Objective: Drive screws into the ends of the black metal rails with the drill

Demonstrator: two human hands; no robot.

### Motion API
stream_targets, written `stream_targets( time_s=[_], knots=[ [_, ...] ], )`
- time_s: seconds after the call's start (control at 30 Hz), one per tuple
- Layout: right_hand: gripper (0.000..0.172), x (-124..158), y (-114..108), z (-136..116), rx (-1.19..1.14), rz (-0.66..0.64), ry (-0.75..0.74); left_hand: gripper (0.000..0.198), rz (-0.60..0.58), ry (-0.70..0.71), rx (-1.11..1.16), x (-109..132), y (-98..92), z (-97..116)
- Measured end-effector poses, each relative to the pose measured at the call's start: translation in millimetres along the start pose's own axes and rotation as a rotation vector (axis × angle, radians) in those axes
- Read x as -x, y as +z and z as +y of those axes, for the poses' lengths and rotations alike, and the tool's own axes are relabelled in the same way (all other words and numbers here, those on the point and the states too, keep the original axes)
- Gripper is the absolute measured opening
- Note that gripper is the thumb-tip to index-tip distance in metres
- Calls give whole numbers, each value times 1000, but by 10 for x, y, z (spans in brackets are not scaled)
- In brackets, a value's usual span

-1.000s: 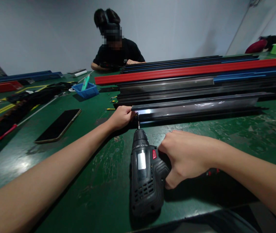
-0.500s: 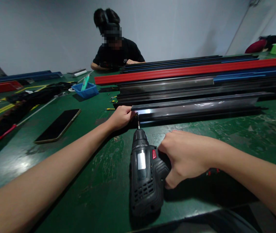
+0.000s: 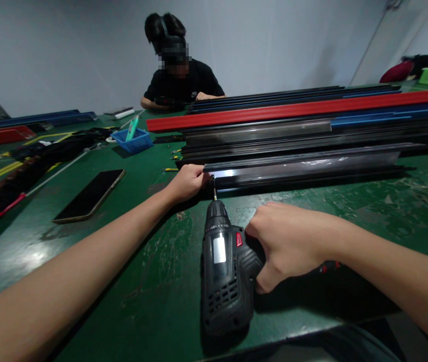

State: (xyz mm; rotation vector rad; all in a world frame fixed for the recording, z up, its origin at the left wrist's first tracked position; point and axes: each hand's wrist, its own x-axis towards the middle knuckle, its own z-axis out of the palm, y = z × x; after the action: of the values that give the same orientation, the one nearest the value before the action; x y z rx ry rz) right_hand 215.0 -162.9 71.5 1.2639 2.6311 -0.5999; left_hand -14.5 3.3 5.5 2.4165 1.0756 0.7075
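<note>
My right hand (image 3: 287, 244) is wrapped round the grip of a black cordless drill (image 3: 226, 266), which lies on its side on the green table (image 3: 153, 281). The drill's bit points at the left end of a long black metal profile (image 3: 304, 168). My left hand (image 3: 187, 182) is closed on that end of the profile, right beside the bit tip.
Behind the profile lies a stack of long black, blue and red profiles (image 3: 293, 110). A dark phone (image 3: 90, 195) rests to the left, a blue tray (image 3: 132, 141) farther back. Black and yellow strips (image 3: 14, 171) cover the far left. A person in black (image 3: 178, 80) sits across the table.
</note>
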Motion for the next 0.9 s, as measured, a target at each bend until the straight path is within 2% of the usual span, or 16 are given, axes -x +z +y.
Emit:
stream_targets(
  time_s=[0.9],
  knots=[
    [57,0,9,-5,16,21,-12,45,0,10,-15,0,-3,10]
  ],
)
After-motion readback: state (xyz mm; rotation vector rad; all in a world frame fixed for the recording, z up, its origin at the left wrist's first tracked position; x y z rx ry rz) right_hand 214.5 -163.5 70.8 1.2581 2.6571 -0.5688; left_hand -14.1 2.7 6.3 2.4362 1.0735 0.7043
